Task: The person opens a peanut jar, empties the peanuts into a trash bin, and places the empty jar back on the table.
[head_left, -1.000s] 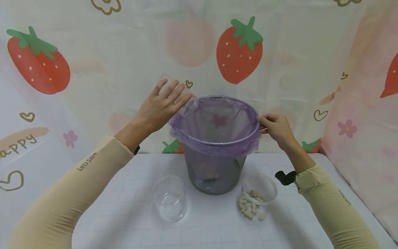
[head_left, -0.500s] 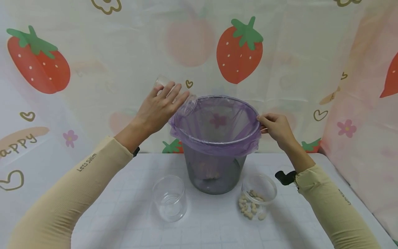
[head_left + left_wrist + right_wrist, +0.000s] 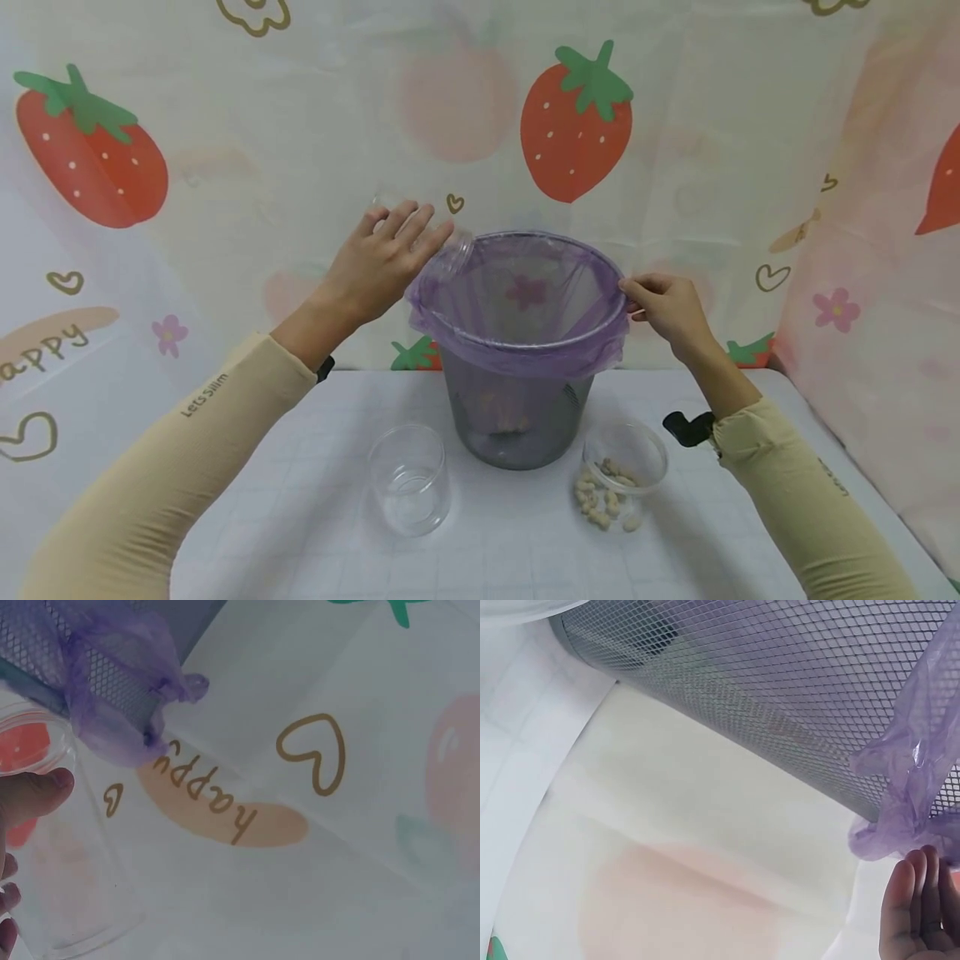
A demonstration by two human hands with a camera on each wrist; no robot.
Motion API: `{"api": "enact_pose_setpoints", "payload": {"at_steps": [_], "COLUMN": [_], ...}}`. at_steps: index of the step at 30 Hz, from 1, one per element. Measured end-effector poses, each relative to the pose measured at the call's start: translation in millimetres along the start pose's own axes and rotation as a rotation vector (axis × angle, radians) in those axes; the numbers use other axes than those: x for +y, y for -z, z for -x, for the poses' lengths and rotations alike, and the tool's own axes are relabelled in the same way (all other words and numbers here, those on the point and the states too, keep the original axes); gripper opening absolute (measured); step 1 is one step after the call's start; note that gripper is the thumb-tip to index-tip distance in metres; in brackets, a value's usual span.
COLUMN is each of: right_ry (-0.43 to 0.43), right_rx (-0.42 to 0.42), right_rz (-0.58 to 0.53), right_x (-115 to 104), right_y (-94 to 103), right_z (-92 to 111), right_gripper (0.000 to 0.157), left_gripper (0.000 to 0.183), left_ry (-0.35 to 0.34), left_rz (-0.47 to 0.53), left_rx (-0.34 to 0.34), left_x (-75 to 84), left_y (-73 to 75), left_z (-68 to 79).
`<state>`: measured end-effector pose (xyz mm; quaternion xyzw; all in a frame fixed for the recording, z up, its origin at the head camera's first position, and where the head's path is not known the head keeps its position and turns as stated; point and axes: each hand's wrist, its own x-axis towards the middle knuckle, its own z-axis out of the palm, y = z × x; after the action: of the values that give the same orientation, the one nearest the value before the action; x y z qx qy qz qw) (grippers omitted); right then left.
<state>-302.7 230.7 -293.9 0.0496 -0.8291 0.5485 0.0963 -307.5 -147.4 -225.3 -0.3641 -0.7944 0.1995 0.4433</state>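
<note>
A mesh wastebasket [image 3: 517, 433] stands mid-table, lined with a purple trash bag [image 3: 525, 358] folded over its rim. My left hand [image 3: 386, 258] grips a clear plastic jar [image 3: 82, 877], tipped with its mouth at the basket's left rim. In the left wrist view the thumb lies across the jar near its mouth, and its see-through body looks empty. On the opposite side my right hand [image 3: 667, 308] pinches the bag-covered rim between thumb and fingers. Something pale shows dimly low inside the basket, through the mesh.
In front of the basket, to the left, stands a clear, empty-looking jar [image 3: 408, 492]. Another clear container [image 3: 626, 458] at the right holds several peanuts [image 3: 600, 500]. The white table [image 3: 510, 550] ends at a strawberry-print curtain [image 3: 315, 125] behind.
My left hand has shifted slightly left and down with the tipped jar. The right hand stays at the rim, and the containers on the table have not moved.
</note>
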Motion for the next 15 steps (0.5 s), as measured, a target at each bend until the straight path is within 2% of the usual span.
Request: {"api": "enact_pose_setpoints", "payload": {"at_steps": [15], "right_ry": [0.028], "right_rx": [0.025], "right_rz": [0.024], "right_x": [-2.1], "right_y": [-0.3], "right_z": [0.6], "right_gripper": [0.04], "left_gripper": [0.058], "left_ry": [-0.007], "left_rz": [0.013], "left_rx": [-0.026], "left_x": [4.1], "left_y": [-4.4], "left_z": [3.1]}}
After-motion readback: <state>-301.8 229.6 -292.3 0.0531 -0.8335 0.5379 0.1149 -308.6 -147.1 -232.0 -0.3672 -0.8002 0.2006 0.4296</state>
